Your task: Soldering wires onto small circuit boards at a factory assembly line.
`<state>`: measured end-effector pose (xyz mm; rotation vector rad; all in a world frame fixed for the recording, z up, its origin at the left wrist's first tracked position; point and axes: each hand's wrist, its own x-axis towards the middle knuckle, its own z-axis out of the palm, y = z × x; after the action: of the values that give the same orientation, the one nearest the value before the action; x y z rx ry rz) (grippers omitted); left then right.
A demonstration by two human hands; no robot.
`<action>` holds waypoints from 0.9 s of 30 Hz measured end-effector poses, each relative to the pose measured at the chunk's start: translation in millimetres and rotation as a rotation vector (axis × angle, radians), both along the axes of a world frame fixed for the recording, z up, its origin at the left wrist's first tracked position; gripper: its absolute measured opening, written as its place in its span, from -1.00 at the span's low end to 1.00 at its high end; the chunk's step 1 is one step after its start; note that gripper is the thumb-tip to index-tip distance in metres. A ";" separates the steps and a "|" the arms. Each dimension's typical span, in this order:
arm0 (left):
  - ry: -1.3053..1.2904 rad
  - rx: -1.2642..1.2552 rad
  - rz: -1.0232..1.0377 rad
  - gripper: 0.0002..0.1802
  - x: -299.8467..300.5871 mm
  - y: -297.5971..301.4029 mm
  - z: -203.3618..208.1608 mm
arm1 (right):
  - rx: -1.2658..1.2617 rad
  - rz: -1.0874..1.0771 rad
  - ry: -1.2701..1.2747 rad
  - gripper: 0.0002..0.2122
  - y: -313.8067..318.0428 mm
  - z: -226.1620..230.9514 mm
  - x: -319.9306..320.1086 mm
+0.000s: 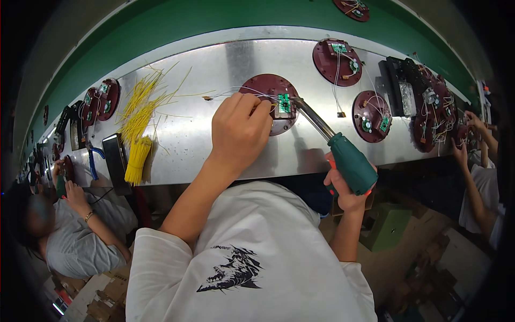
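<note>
A shiny metal bench [185,139] carries loose yellow wires [140,102] on the left, with a tied yellow bundle [138,161] at their near end. Left of it lie a dark box [115,155] and blue-handled pliers [93,163]. A maroon disc [263,83] lies mid-bench; to its right are an upper disc [325,61], a lower disc [363,112], and a black holder [394,91] near more discs [422,129].

A white short-sleeved shirt [300,252] bears black artwork [233,273].
</note>
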<state>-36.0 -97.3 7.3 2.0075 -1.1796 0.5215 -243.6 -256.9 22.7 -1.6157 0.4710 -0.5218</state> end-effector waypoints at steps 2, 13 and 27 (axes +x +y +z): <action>-0.036 0.015 0.007 -0.81 1.2 -2.3 -6.0 | -0.042 0.017 -0.004 -0.72 -2.2 1.5 3.9; -0.036 -0.076 -0.001 -0.79 2.3 -1.1 -24.9 | -0.064 0.162 -0.024 -0.65 -12.4 -3.4 0.8; -0.007 -0.100 -0.018 -0.78 2.5 1.5 -31.7 | 0.018 0.134 0.068 -0.65 -8.7 2.0 0.1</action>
<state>-33.5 -95.8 -24.5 1.9102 -1.1516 0.5680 -243.5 -265.6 24.7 -1.6391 0.4135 -0.3621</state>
